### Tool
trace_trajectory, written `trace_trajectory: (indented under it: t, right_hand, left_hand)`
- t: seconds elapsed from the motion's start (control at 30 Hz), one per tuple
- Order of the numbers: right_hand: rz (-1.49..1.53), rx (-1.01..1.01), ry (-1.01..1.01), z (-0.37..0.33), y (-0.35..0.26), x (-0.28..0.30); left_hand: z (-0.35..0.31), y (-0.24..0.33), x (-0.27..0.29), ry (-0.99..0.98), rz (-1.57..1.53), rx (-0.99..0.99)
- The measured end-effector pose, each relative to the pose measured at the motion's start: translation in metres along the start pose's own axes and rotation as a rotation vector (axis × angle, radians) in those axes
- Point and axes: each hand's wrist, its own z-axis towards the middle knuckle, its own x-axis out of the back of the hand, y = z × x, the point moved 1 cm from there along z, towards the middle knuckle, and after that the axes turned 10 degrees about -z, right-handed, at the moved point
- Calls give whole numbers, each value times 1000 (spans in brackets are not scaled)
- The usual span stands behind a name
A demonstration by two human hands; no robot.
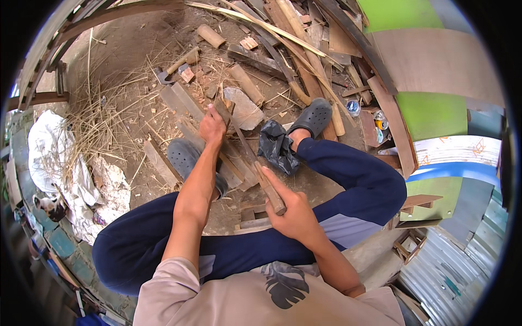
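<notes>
My right hand (296,217) is closed round the wooden handle (270,190) of a long knife. Its narrow dark blade (243,138) points forward and left, its far end beside a small wood piece (223,111). My left hand (212,127) is closed on that piece, fingers wrapped at its near end. Under my left hand and forearm lie several boards (234,163) on the ground. Just past the blade rests a flat grey stone (243,108). A crumpled black plastic bag (277,146) lies to the right of the blade.
My feet in grey clogs (314,118) flank the boards. A hatchet (176,65), bamboo pieces (246,84) and dry straw (114,125) litter the dirt ahead. Long timbers (310,60) lie at far right, beside a green-and-tan panel wall (432,117). White cloth (51,152) is at left.
</notes>
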Motion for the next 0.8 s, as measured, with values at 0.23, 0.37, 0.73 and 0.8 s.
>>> trace_trajectory:
  t: [0.23,0.37,0.73,0.8]
  right_hand:
    - [32,115,53,-2,27,-3]
    - [43,154,72,-6,43,-14]
    - [-12,141,54,-12,36,-24]
    - [-49,203,107,-13,39,-33]
  left_hand:
    - [-13,-35,14,37,-41,-682]
    - [-39,-48,26,9,201,-679]
    - [-49,-39,48,-72,248,-436]
    - [-49,-45,44,-82,254,-407]
